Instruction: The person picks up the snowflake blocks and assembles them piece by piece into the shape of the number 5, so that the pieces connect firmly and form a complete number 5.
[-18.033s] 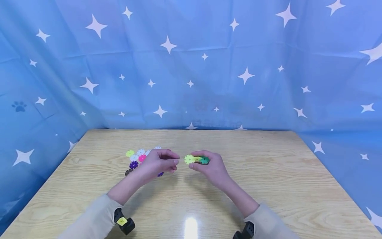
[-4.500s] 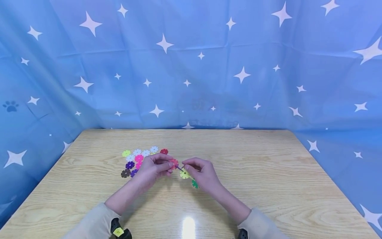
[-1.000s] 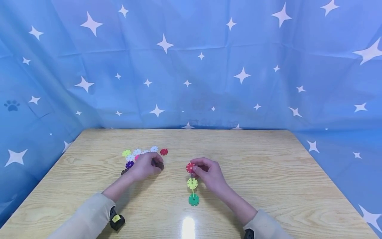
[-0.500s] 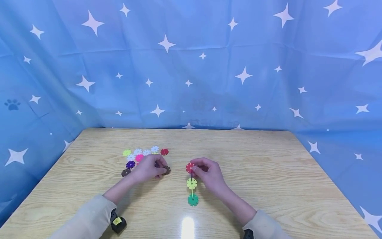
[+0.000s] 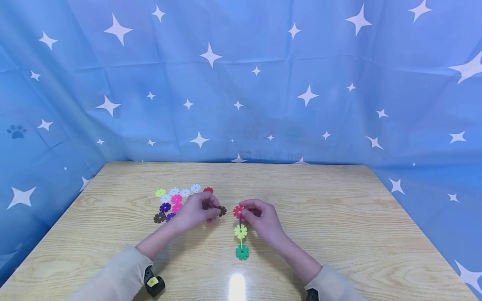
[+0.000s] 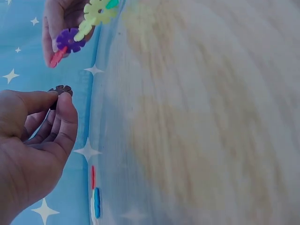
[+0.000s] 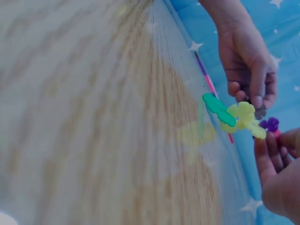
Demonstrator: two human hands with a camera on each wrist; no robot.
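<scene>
Counted, nearest, two pale sleeves (image 5: 116, 271) and two black wrist cameras (image 5: 155, 286). Just past these, found one linked chain (image 5: 241, 241) of five, held out over the counter (image 5: 331, 209): one green disc (image 5: 242, 252) at the near end, two yellow discs (image 5: 240, 231), one purple disc (image 6: 69, 41), one red disc (image 5: 237, 211) at the far end. Saw there the right hand (image 5: 263, 217), fingers (image 5: 251, 203) closed in a pinch on the red disc. Saw opposite, near but apart, the left hand (image 5: 193, 212), likewise pinching one brown disc (image 5: 223, 211), a narrow gap short of the red disc.

Beyond the left wrist, tallied on the counter one loose brown disc (image 5: 160, 218), two loose purple discs (image 5: 165, 207), two pink discs (image 5: 176, 199), four white discs (image 5: 174, 191), one lime disc (image 5: 160, 192), and one loose red disc (image 5: 208, 190), partly covered. Could not tell the count beneath the left hand. Noted, farthest, one blue cloth (image 5: 241, 83) with white stars.
</scene>
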